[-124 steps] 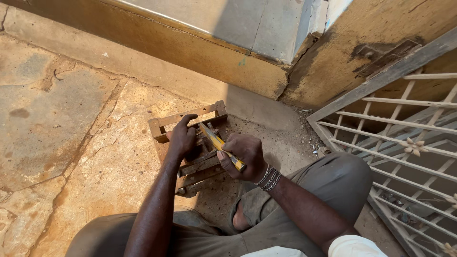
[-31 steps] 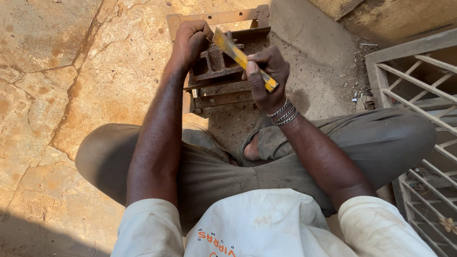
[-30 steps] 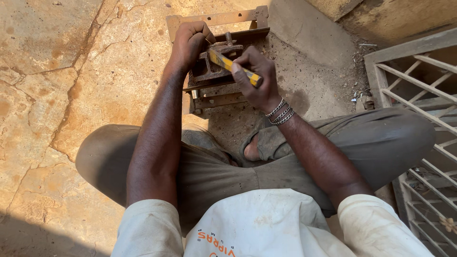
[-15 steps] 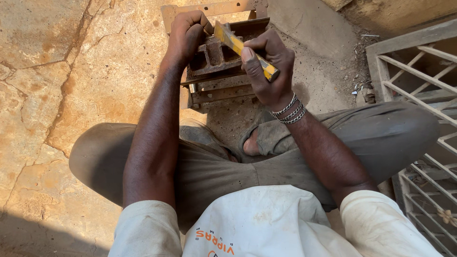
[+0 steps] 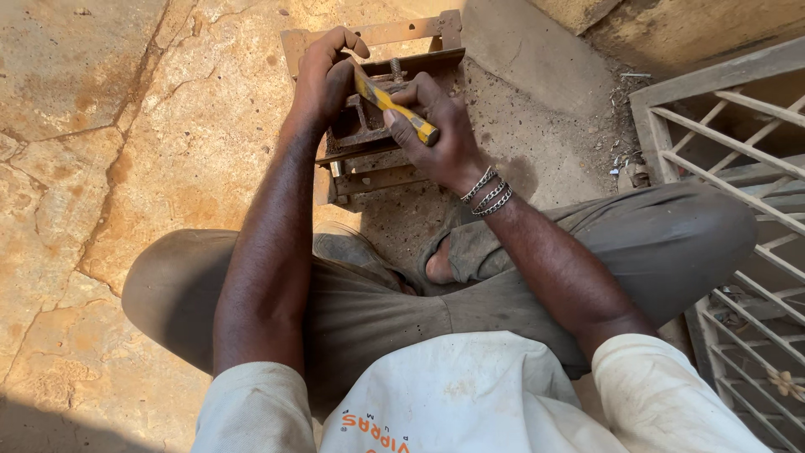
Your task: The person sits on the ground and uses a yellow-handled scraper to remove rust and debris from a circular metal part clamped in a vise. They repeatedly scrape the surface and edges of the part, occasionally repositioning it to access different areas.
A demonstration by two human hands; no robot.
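While the person sits cross-legged on the stone floor [image 5: 109, 168], a rusty metal vise [image 5: 373, 138] stands on the floor just beyond the knees. Left hand [image 5: 323, 71]: curled over the vise's far left top, fingers bent. Right hand [image 5: 444, 134]: fist wrapped around a yellow-handled tool [image 5: 390, 105], angled across the vise. Bracelets [image 5: 486, 193] on right wrist. White metal grille [image 5: 738, 168] at right.
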